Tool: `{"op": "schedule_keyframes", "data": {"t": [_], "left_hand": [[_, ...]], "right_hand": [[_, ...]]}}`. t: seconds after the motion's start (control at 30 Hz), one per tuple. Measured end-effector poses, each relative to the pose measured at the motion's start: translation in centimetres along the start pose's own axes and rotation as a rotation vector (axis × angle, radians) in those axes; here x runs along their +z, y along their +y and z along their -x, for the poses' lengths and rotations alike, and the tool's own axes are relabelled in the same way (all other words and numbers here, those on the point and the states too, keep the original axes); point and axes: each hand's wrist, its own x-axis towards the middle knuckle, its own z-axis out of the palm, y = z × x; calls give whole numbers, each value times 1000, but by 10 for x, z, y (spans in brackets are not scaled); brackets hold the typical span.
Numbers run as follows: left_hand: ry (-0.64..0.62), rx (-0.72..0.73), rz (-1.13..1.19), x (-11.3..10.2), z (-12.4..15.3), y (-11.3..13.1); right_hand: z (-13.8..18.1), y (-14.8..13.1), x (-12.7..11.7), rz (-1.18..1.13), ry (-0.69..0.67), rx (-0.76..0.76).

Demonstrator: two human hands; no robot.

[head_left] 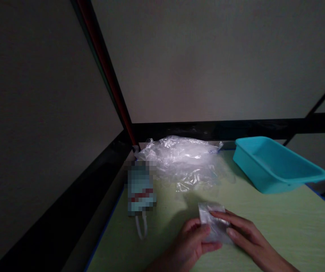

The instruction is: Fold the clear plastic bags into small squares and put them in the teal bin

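Observation:
Between my hands, over the near part of the table, is a small folded piece of clear plastic [213,226], which looks like a plastic bag. My left hand [193,240] grips its left and lower side, with the thumb on top and fingers underneath. From the right, my right hand [244,232] holds the other side, index finger laid across the upper face and thumb at the lower right edge. Behind them a crumpled heap of clear plastic bags [179,155] lies at the table's far side.
A turquoise plastic basin [267,170] stands at the back right of the pale green table [292,226]. At the left lies a pixelated, blurred item [141,189] with a white loop [142,226] at its near end. Walls [207,68] close off the back and left.

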Motion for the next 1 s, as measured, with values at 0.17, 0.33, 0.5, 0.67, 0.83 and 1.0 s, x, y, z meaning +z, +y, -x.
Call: {"op": "schedule_keyframes", "data": {"t": [0.17, 0.33, 0.5, 0.67, 0.83, 1.0], "left_hand": [[53, 10, -51, 11, -6, 5], [49, 140, -231, 44, -30, 23], [57, 165, -278, 83, -98, 31], [86, 128, -364, 118, -159, 31], [111, 87, -421, 136, -187, 21], [81, 128, -407, 139, -196, 15]], "right_hand": [[-8, -14, -23, -153, 185, 29], [-9, -34, -67, -316, 365, 122], [-2, -56, -110, -417, 573, 183], [7, -65, -148, -408, 653, 107], [3, -64, -177, -403, 620, 60], [-2, -63, -189, -390, 585, 54]]}}
